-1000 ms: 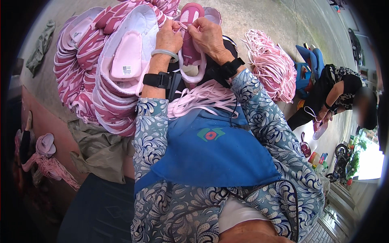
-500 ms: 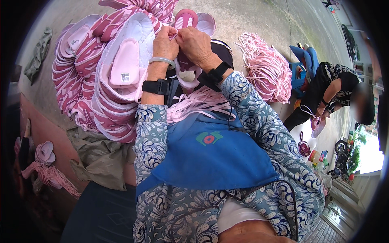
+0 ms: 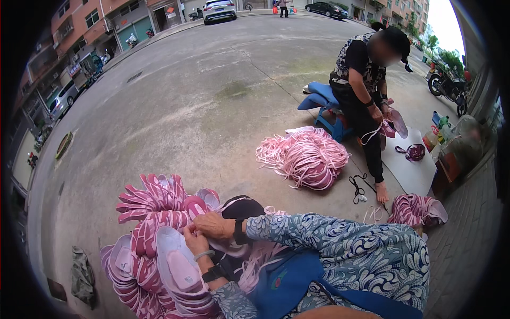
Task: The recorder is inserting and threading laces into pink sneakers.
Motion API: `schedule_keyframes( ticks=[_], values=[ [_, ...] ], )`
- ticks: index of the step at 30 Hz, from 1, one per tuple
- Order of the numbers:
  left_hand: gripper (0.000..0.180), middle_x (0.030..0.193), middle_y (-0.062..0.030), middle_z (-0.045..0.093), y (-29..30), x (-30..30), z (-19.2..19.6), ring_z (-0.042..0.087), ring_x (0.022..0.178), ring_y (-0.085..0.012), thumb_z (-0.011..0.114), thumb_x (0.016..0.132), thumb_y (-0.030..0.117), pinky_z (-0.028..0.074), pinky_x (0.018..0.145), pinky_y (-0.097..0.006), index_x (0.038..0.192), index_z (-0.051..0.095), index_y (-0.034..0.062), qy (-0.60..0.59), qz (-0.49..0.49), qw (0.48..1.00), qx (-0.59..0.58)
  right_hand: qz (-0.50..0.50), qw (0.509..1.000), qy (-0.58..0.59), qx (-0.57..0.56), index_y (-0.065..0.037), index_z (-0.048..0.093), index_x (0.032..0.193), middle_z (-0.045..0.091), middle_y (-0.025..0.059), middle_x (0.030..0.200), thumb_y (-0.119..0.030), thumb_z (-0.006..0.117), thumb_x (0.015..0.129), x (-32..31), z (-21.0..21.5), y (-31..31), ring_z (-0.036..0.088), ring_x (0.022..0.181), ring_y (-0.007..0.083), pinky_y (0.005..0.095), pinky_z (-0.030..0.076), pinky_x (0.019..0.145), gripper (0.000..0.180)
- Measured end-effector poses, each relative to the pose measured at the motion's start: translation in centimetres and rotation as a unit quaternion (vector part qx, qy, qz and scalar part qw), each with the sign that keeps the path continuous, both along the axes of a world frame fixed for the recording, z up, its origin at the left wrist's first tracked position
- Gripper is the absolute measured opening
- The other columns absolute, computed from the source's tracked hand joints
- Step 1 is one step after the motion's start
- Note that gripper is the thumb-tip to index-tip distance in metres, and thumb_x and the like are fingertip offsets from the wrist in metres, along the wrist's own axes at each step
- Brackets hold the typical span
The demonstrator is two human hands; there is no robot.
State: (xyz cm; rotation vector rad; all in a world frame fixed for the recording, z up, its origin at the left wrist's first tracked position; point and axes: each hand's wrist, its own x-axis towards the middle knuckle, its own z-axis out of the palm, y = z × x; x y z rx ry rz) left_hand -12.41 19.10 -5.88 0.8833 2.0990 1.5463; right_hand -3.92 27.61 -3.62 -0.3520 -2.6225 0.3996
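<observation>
My left hand (image 3: 196,243) and my right hand (image 3: 213,225) are close together over my lap, fingers pinched on a pink shoe upper (image 3: 196,206). The fingertips are partly hidden, so the exact spot each one grips is not clear. Just left of my hands are thick stacked rows of pink and white shoe uppers (image 3: 139,242). The nearest one shows a pale insole (image 3: 183,268) with a small printed label. Pale pink laces (image 3: 256,274) trail over my blue apron (image 3: 289,287) beneath my wrists.
A heap of laced pink uppers (image 3: 311,157) lies on the concrete ahead. Beyond it a co-worker (image 3: 364,87) sits on a blue stool (image 3: 332,125), holding a pink shoe (image 3: 389,127). More uppers (image 3: 417,209) lie at right. A grey-green cloth (image 3: 82,276) is at left.
The view has swung up and turned, bringing the street, cars and buildings into sight. Both hands appear lower in the picture, still together at the pink shoe upper.
</observation>
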Motion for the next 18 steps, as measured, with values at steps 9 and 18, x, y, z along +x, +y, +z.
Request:
schedule_keyframes(
  ticks=[9, 18],
  values=[
    [0.024, 0.085, -0.0095, 0.054, 0.6, -0.4, -0.3, 0.055, 0.072, -0.0197, 0.068, 0.073, 0.001, 0.046, 0.067, -0.029, 0.09, 0.051, -0.0003, 0.049, 0.015, 0.999, 0.001, 0.079, 0.995, -0.046, -0.032, 0.003, 0.057, 0.078, 0.059, 0.0195, 0.073, -0.014, 0.061, 0.067, -0.4, 0.8, 2.9, 0.061, 0.072, 0.034, 0.0423, 0.046, 0.058, 0.02],
    [0.024, 0.093, -0.0202, 0.055, -0.3, -0.3, 5.0, 0.056, 0.08, -0.0345, 0.062, 0.075, 0.009, 0.045, 0.075, -0.041, 0.094, 0.052, -0.0034, 0.241, -0.059, 0.955, -0.165, 0.16, 0.942, -0.033, -0.294, 0.001, 0.05, 0.071, 0.05, 0.0181, 0.06, -0.014, 0.053, 0.073, 4.7, 4.1, 4.2, 0.049, 0.056, 0.036, 0.0409, 0.038, 0.053, 0.015]
  ],
)
